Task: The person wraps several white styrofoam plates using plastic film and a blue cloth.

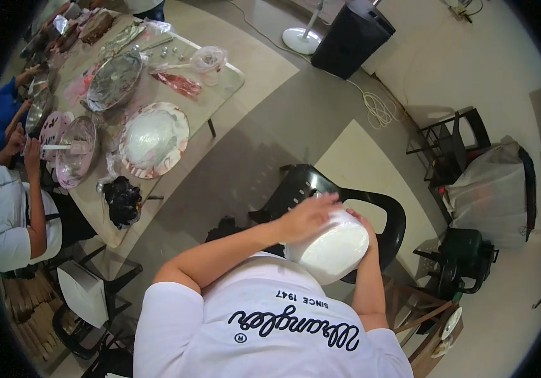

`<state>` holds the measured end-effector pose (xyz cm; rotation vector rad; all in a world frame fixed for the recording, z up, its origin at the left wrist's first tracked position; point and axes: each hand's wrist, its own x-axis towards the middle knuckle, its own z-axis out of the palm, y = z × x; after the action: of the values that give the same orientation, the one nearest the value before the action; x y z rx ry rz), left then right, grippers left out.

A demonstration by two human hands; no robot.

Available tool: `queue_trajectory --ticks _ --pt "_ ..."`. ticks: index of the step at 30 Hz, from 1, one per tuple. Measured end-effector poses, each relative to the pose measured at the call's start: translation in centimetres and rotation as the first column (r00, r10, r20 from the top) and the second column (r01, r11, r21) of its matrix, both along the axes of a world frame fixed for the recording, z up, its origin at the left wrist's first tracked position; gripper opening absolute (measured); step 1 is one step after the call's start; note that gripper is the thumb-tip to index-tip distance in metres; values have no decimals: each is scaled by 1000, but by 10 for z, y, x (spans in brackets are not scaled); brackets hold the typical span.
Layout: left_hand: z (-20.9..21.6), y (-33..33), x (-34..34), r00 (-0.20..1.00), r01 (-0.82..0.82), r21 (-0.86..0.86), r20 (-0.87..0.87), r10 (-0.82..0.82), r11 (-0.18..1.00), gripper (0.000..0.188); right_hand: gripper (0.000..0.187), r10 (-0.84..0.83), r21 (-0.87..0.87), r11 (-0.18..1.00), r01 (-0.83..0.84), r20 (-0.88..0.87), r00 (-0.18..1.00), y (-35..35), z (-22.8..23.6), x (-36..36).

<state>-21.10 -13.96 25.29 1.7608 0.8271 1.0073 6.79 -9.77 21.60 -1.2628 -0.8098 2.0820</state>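
A thick white drum-shaped block (333,255), its material unclear, is tilted against the front of my white shirt. My right hand (366,232) is wrapped round its right edge and grips it. Against its far left side lies my left hand (311,217), its fingers stretched out and blurred by motion. The block hides part of both hands. Just beyond them stands a black plastic chair (383,205).
A long table (226,94) at the left carries a metal basin (116,82), a white round board (154,138) and a black plastic bag (122,201). Other people work along its far side. A black speaker (353,39), coiled cable (377,108) and stacked dark chairs (456,258) stand ahead and right.
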Motion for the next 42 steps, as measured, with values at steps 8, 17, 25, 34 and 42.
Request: queue_trajectory --ticks 8,17,25,34,42 --pt "-13 -14 19 989 -123 -498 14 149 858 51 50 -179 -159 974 165 -79 981 -18 -7 -8" --pt "-62 -15 11 900 354 -928 372 228 118 64 43 -359 -314 905 286 -207 910 -24 -59 13" --pt "-22 -15 -1 940 -38 -499 275 199 866 77 48 -456 -168 890 424 -322 830 -37 -23 -44" --pt "-5 10 -11 858 -386 -590 53 511 709 51 52 -457 -109 884 455 -405 792 -22 -32 -50" --pt "7 7 -28 898 111 -844 312 311 524 59 60 -379 -142 925 352 -362 852 -36 -9 -52"
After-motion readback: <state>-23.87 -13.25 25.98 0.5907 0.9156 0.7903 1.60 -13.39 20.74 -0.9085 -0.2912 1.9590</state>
